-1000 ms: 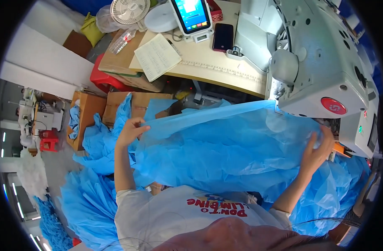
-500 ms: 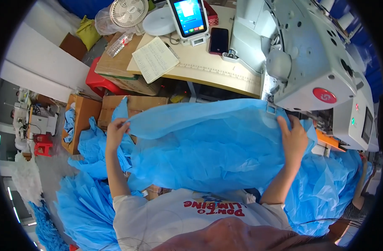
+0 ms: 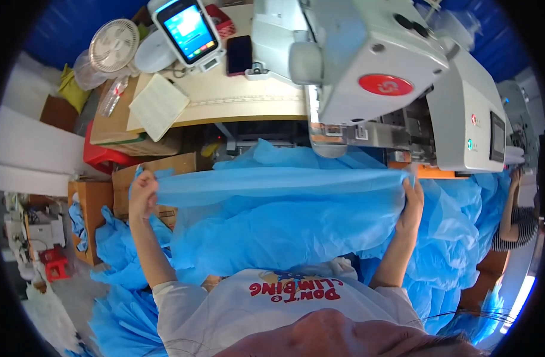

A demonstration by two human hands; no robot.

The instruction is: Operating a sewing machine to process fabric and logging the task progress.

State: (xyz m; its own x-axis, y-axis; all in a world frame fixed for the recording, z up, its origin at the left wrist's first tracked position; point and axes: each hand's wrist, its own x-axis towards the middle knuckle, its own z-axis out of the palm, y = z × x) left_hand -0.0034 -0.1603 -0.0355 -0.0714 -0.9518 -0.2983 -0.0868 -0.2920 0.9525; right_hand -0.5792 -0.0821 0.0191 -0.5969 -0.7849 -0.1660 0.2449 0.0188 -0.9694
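A wide piece of thin blue non-woven fabric [image 3: 278, 208] is stretched flat between my two hands in front of my chest. My left hand [image 3: 142, 196] grips its left end, fingers closed over the top edge. My right hand [image 3: 411, 205] pinches the right end, just below the head of the large white sewing machine [image 3: 391, 83]. The fabric's top edge runs nearly level, and its lower part hangs down over my white printed shirt.
More blue fabric lies piled at the lower left [image 3: 123, 321] and at the right [image 3: 457, 238]. A wooden table [image 3: 225, 101] carries a paper sheet, a phone, a small screen and a fan. Cardboard boxes [image 3: 165, 166] stand under it. Another person's arm [image 3: 510, 208] shows at the far right.
Both hands have pulled the fabric tauter and raised it toward the sewing machine. The view has shifted, so the machine now fills the upper right.
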